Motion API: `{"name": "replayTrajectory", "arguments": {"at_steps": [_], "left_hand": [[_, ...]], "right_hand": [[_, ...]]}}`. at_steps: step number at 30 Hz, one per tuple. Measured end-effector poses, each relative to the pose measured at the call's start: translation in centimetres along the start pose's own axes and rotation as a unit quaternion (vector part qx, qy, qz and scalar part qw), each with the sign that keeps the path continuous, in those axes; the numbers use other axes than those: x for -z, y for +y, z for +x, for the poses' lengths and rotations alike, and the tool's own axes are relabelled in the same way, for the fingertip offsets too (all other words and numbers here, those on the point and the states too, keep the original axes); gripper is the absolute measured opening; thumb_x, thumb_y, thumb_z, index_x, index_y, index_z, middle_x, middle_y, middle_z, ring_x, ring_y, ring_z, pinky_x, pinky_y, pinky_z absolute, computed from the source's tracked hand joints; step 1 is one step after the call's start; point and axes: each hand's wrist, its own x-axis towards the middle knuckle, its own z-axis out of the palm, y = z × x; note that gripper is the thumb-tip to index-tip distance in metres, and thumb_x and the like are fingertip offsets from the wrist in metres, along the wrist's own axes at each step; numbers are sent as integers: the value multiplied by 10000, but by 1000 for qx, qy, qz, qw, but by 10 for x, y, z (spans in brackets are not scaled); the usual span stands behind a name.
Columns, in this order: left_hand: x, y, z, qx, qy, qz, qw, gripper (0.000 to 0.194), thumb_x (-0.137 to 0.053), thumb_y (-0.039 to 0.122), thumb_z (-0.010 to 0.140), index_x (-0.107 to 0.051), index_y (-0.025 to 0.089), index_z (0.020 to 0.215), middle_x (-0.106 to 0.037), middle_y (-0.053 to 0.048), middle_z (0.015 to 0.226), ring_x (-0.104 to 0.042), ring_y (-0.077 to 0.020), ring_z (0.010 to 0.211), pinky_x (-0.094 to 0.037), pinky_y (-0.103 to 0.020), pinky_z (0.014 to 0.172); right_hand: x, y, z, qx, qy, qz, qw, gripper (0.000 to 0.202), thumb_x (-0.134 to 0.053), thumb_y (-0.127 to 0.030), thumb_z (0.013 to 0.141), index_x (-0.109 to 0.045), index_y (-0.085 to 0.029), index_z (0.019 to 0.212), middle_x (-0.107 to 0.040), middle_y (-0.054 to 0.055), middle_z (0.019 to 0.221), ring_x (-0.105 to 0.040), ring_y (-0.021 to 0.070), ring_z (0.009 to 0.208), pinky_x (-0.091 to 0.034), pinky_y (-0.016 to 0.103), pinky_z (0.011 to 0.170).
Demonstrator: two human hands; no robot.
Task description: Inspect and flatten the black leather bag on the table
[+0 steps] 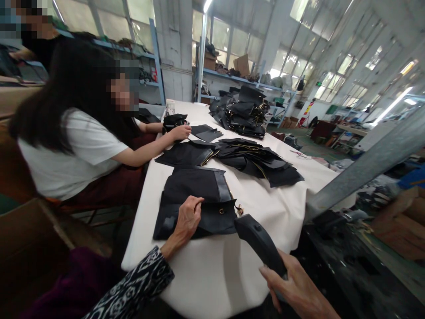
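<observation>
My left hand (190,217) is closed, thumb and fingers pinching the upper edge of a black bag piece (212,221) with a small gold ring near its right corner. That piece lies on the white-covered table (212,266). Under and behind it another black panel (195,184) has a shiny strip and gold trim along its right edge. In my right hand (292,279) is a black curved handheld tool (260,241), its exact kind unclear. The tool's blunt tip points left, close beside gold hardware (239,210) at the bag piece's right corner.
Fanned black panels (255,159) and a tall pile of black pieces (241,110) cover the far table. A co-worker (76,141) sits at the left, hands on black pieces. A slanted metal post (368,164) stands at the right; a cardboard box (43,230) is lower left.
</observation>
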Motion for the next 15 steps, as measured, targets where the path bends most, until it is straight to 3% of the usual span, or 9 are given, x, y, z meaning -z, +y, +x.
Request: {"name": "replayTrajectory", "arguments": {"at_steps": [3, 10, 15], "left_hand": [[-5, -7, -1, 20, -12, -14, 1000, 268, -402, 139, 852, -641, 108, 970, -628, -101, 949, -587, -189, 893, -456, -331, 848], [-11, -3, -18, -62, -83, 81, 991, 440, -393, 81, 801, -475, 71, 1233, -536, -141, 1072, -477, -237, 1021, -427, -416, 937], [-15, -1, -26, -89, -113, 136, 980, 580, -392, 49, 748, -366, 63, 1327, -477, -155, 1162, -420, -245, 1083, -408, -417, 975]], "right_hand": [[-7, -4, 5, -4, -4, -3, 1000, 213, -501, -384, 834, -448, -179, 822, -478, -74, 492, -492, 98, 386, -398, 193, 403], [-20, -13, 16, -10, -35, -30, 999, 185, -488, -352, 829, -430, -178, 850, -463, -77, 487, -508, 103, 389, -387, 180, 370], [-20, -15, 23, 0, -50, 11, 999, 223, -504, -389, 837, -429, -185, 789, -478, -75, 488, -513, 97, 386, -407, 180, 380]]}}
